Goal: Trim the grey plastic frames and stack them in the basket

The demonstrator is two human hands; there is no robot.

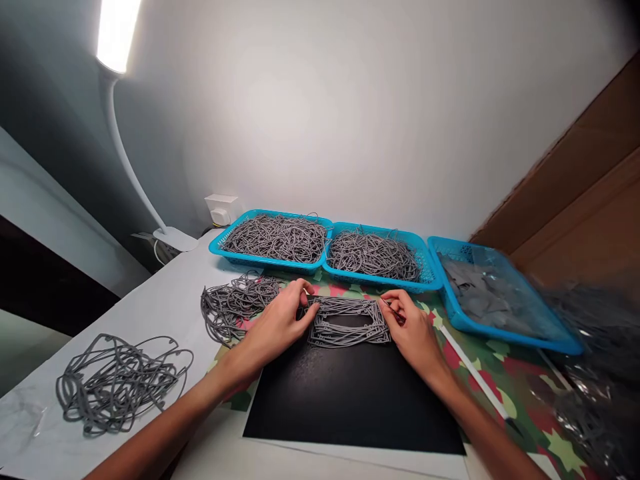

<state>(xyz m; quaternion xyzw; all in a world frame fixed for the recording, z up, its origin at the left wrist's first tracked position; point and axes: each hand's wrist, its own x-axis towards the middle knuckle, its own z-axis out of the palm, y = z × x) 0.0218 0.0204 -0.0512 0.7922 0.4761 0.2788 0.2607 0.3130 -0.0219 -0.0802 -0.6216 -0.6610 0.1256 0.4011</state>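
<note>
A grey tangle (120,393) lies left of my left forearm (193,410), a grey heap (235,303) just beside my left hand (287,312). That hand is at the left end of the stack (343,337); whether it pinches, I can't tell. The stack lies between my parted hands, on a mat (355,397). My right hand (414,328) grips a dark slim thing (399,318). Right of it stands a basket (453,303).

One left forearm (200,398), bare, long and slender, tapering toward a narrow wrist (249,352), with one left hand (285,313), bare and slim-fingered, and one right forearm (467,408), likewise bare, slender and tapering, with one right hand (414,330), also bare and slim-fingered.
</note>
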